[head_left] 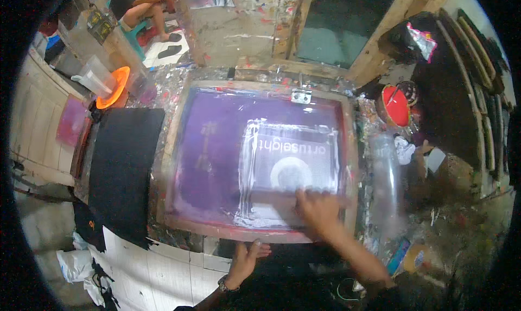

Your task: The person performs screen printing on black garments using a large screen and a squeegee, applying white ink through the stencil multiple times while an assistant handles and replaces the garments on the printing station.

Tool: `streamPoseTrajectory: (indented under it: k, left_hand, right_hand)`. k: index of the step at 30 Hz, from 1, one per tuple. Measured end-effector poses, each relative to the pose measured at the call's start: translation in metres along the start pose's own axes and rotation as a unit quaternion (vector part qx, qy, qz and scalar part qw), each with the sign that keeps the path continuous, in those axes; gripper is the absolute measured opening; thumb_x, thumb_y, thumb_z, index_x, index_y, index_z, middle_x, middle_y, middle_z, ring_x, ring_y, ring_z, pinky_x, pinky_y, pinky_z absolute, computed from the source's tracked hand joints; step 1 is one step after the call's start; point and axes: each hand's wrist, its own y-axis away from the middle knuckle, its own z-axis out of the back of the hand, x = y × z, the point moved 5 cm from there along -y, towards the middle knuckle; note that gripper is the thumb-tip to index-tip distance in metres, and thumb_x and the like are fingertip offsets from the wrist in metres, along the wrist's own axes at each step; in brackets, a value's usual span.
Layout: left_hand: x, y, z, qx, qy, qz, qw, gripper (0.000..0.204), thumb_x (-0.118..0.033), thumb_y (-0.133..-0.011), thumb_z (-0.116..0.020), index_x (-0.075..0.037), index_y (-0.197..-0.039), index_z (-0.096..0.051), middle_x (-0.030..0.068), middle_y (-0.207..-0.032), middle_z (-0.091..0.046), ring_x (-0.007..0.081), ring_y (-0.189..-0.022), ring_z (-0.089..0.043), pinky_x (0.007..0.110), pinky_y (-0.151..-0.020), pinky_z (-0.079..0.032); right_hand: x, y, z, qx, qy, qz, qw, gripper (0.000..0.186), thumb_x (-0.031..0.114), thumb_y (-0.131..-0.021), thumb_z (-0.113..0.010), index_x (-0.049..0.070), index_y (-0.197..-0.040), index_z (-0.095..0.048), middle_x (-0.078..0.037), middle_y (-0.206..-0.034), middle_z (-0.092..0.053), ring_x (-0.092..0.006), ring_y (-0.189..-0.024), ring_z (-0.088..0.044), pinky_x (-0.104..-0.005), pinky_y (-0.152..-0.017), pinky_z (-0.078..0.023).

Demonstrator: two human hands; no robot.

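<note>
A screen-printing frame [260, 235] with purple mesh lies flat on the table in front of me. White ink [244, 175] outlines a rectangle on its right half, around a pale ring design and mirrored lettering. My right hand [319, 209] is closed around a squeegee [277, 199] that lies across the lower part of this rectangle; hand and tool are smeared by motion. At the near edge of the frame, my left hand [247, 263] has its thumb and fingers apart and holds nothing. A metal hinge clamp [301, 96] is at the frame's far side.
Black fabric [125, 164] lies left of the frame. An orange bowl [115, 88] and a clear jug [97, 77] stand beyond it. To the right are a tub of red ink [395, 106], a clear plastic cylinder [384, 172] and tape rolls [417, 258]. A person [141, 10] sits far left.
</note>
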Motion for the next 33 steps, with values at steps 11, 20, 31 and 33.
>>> streamPoseTrajectory:
  k: [11,20,31,33]
  left_hand:
    - [-0.016,0.005,-0.004,0.001,0.004,-0.034,0.999,0.032,-0.022,-0.102,-0.042,0.006,-0.116,-0.038,0.0232,-0.100,-0.063,0.0282,-0.087,-0.068,0.037,-0.079,-0.057]
    - [-0.020,0.002,-0.008,0.010,0.037,0.035,0.999,0.030,-0.021,-0.102,-0.043,0.005,-0.118,-0.039,0.0208,-0.102,-0.062,0.0273,-0.092,-0.066,0.039,-0.085,-0.055]
    - [-0.013,0.005,-0.009,0.014,0.070,-0.083,0.994,0.023,-0.016,-0.100,-0.046,-0.001,-0.118,-0.042,0.0195,-0.101,-0.062,0.0264,-0.088,-0.066,0.037,-0.079,-0.055]
    - [-0.016,0.011,-0.013,0.009,0.104,-0.116,0.988,0.020,-0.014,-0.101,-0.044,-0.002,-0.116,-0.040,0.0204,-0.102,-0.061,0.0274,-0.088,-0.066,0.037,-0.079,-0.055]
  right_hand:
    - [-0.089,-0.153,-0.026,-0.003,-0.012,-0.016,1.000,0.033,0.036,-0.082,-0.063,0.009,-0.100,-0.058,-0.014,-0.066,-0.063,-0.0344,-0.060,-0.063,-0.0480,-0.052,-0.047]
    - [-0.010,-0.022,-0.009,0.002,-0.049,0.007,0.999,0.029,0.022,-0.083,-0.055,0.009,-0.109,-0.053,-0.011,-0.083,-0.064,-0.0250,-0.068,-0.066,-0.0409,-0.059,-0.050]
    - [0.037,0.049,0.040,-0.017,-0.087,-0.026,0.996,0.031,0.033,-0.077,-0.066,0.009,-0.095,-0.056,-0.006,-0.077,-0.059,-0.0207,-0.077,-0.064,-0.0426,-0.072,-0.045]
    - [0.038,0.056,0.053,-0.114,-0.080,-0.034,0.990,0.036,0.040,-0.077,-0.068,0.009,-0.092,-0.057,-0.005,-0.076,-0.058,-0.0200,-0.080,-0.062,-0.0468,-0.079,-0.041]
